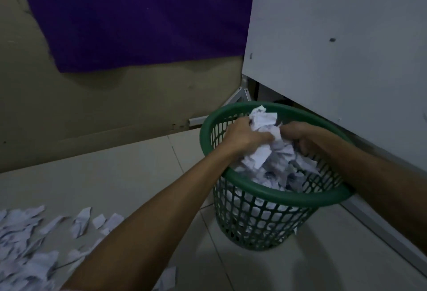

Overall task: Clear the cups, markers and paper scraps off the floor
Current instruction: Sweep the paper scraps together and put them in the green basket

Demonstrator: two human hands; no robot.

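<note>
We see both hands, left hand [245, 136] and right hand [300, 137], gripping a wad of paper scraps [265, 129] over the green mesh wastebasket [265, 217]; more scraps [27, 240], seemingly printed, litter the floor [138, 170].

A purple cloth [138, 18] hangs against a beige wall [46, 106] above a pale tiled floor [129, 166]. To the right stands a white cabinet panel [335, 71], a metal bracket [242, 95] showing in the gap beneath it.
</note>
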